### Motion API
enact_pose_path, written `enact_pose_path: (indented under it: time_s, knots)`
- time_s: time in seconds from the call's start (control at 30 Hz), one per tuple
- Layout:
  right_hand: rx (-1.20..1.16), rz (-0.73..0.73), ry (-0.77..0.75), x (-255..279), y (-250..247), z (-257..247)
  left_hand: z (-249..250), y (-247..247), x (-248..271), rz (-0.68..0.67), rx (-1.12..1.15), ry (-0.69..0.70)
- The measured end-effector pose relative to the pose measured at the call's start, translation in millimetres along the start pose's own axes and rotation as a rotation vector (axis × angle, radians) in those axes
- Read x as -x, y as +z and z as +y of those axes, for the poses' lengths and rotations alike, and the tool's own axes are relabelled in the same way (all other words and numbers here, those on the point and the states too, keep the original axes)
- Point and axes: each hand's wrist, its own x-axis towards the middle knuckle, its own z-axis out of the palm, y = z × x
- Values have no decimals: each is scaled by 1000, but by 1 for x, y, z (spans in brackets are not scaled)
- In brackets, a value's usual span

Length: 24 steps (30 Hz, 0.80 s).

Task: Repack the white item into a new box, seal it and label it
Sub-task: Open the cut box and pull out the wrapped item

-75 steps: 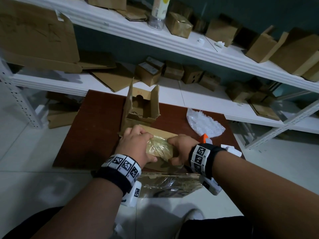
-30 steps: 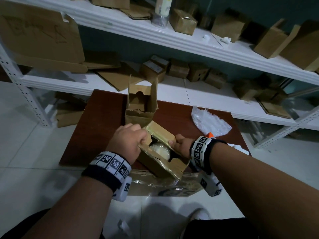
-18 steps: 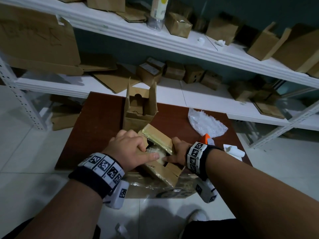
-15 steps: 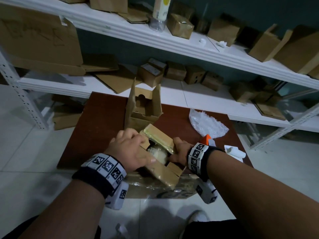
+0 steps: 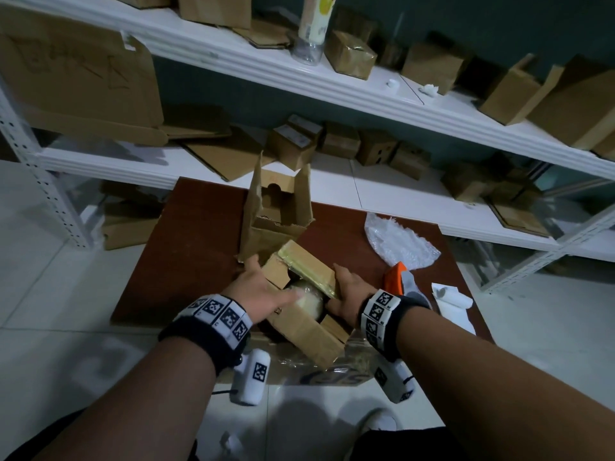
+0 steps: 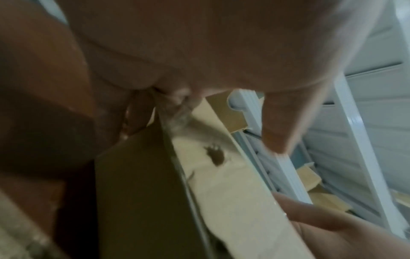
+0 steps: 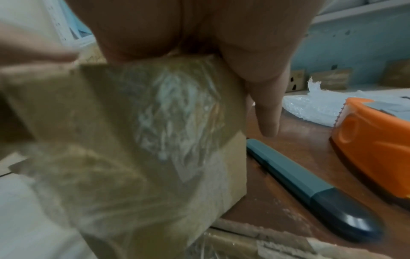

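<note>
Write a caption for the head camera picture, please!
Right hand holds a taped box open while left hand reaches for the white item inside.

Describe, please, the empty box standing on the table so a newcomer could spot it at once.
Start at the reddish-brown table in front of the white shelving. At its far middle, just beyond both hands, stands the empty box. Unlike the taped box being opened, it stands upright with tall flaps raised and nothing showing inside.

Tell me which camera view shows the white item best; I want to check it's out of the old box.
The head view: the white item sits in the opened taped box, between the left hand and right hand. The wrist views show only blurred cardboard, tape and skin, with no clear sight of it.
</note>
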Motion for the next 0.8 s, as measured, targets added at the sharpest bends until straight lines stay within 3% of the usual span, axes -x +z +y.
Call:
enact_pose_path:
  time_s: [0.13,0.27,0.47,0.8]
  knots:
    - [-26,135,-56,9,5,5,5,8,-3,135,3,24]
    - [218,228,-50,22,0,-3,6,11,-6,209,-21,15]
    - [537,144,-74,21,-19,2,8,14,-8,277,-80,-5]
    - [434,67,-49,15,-40,4,9,18,-12,267,-44,11]
